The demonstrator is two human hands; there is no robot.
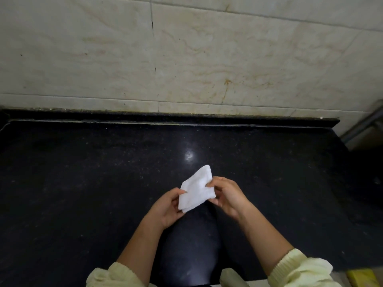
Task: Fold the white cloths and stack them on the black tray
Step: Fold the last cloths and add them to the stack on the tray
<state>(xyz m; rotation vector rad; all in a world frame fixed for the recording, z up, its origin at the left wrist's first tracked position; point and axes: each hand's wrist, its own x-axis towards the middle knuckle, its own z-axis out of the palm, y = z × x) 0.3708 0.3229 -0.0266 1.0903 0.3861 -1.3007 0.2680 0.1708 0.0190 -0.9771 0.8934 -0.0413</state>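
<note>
We look down on a wall of cream, brown-veined marble tiles (207,59) that fills the upper half of the view. Below it lies a polished black speckled stone counter (83,172) with a raised lip along its back edge and a bright spot of reflected light near the middle. At the far right edge a grey metal rail (364,121) slants past the end of the counter.

Two forearms reach in from the bottom in pale yellow ribbed knit sleeves (300,268) pushed up towards the elbows. The left hand (165,208) has its thumb laid on top of the near left edge of a small white terry cloth (196,189) and its fingers curled underneath. The right hand (226,195) pinches the cloth's right edge between thumb and curled fingers.

The cloth is held between both hands over the middle of the counter, folded into layers, one corner pointing away towards the wall. We cannot tell whether it touches the stone.

A small yellow object (360,276) sits in the bottom right corner.
</note>
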